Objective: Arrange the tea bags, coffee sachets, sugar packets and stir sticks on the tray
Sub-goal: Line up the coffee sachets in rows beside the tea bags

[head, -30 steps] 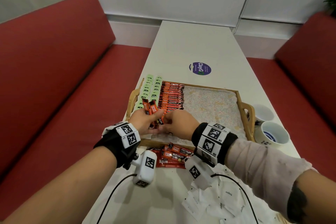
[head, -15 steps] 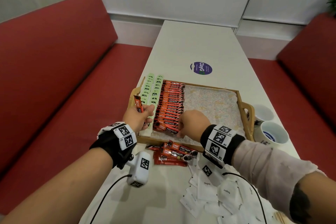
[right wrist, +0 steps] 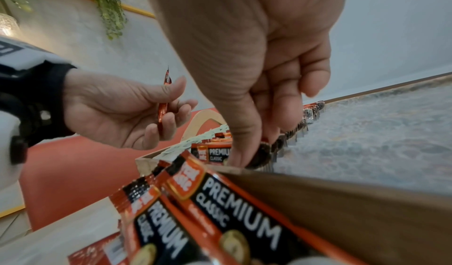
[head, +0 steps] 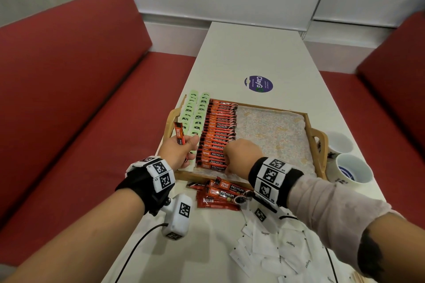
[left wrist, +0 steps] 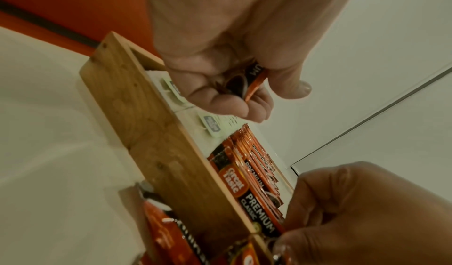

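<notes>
Left hand (head: 178, 151) holds one coffee sachet (head: 179, 133) upright, beside the sachet row (head: 218, 135); right hand (head: 241, 156) pinches the row's near end.

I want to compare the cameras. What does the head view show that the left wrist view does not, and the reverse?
Only the head view shows the sugar packets loose on the table, two cups, the purple sticker and the tray's bare liner.

Only the left wrist view shows the left hand's fingers from below, curled round the held sachet's lower end.

Both show the tray, tea bags, the sachet row, loose sachets in front, the left hand and the right hand.
</notes>
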Demonstrator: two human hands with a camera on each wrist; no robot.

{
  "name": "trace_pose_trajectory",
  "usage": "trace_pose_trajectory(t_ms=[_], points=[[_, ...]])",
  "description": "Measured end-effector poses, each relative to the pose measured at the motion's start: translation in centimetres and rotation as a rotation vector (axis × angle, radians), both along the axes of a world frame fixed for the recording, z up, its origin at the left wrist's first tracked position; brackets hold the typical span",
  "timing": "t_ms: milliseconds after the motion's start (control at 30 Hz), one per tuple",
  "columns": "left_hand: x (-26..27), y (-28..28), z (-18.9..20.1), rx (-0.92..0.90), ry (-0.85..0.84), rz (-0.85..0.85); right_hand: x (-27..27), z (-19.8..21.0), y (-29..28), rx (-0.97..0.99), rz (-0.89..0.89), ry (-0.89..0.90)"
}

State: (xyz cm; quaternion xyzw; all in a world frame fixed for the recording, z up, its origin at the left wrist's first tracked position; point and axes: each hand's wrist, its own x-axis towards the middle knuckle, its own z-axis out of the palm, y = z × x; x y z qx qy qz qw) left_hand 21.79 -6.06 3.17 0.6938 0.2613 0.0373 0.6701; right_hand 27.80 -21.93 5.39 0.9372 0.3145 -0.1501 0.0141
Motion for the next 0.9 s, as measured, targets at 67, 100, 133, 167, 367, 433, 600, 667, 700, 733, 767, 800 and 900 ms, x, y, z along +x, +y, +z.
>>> trace_pose_trajectory(t_ms=[67, 100, 133, 167, 367, 433, 600, 667, 700, 733, 767, 800, 900], points=[[0.1, 0.0, -0.2, 0.007, 0.013, -0.016, 0.0, 0.0, 0.1, 0.009, 0.003, 0.002], [0.1, 0.0, -0.2, 0.004, 0.02, -0.025, 0.0, 0.0, 0.2, 0.015, 0.002, 0.001], [0.1, 0.0, -0.2, 0.001, 0.027, -0.033, 0.0, -0.1, 0.3, 0.021, 0.002, -0.002], [0.1, 0.0, -0.2, 0.003, 0.035, -0.044, 0.0, -0.2, 0.3, 0.026, 0.002, -0.006], [0.2, 0.1, -0.1, 0.081, 0.108, -0.141, 0.2, -0.4, 0.2, 0.057, -0.011, 0.007], [0.2, -0.1, 0.2, 0.073, 0.131, -0.155, 0.2, -0.5, 0.1, 0.063, -0.017, 0.012], [0.3, -0.4, 0.5, -0.132, 0.154, -0.084, 0.3, -0.2, -0.2, 0.104, -0.029, 0.028], [0.2, -0.7, 0.6, -0.133, 0.127, -0.077, 0.0, 0.1, -0.2, 0.134, -0.026, 0.029], [0.1, -0.9, 0.8, -0.122, 0.097, -0.085, -0.2, 0.3, -0.1, 0.146, -0.016, 0.02], [0.0, -1.0, 0.9, -0.103, 0.06, -0.102, -0.4, 0.4, 0.0, 0.16, -0.004, 0.011], [0.0, -1.1, 0.9, -0.059, 0.023, -0.129, -0.7, 0.6, 0.1, 0.182, 0.011, 0.007], [0.1, -1.0, 0.8, 0.007, -0.005, -0.162, -1.0, 0.8, 0.1, 0.207, 0.024, 0.006], [0.0, -0.9, 0.8, 0.136, -0.074, -0.228, -2.0, 1.2, 0.5, 0.293, 0.028, 0.017]])
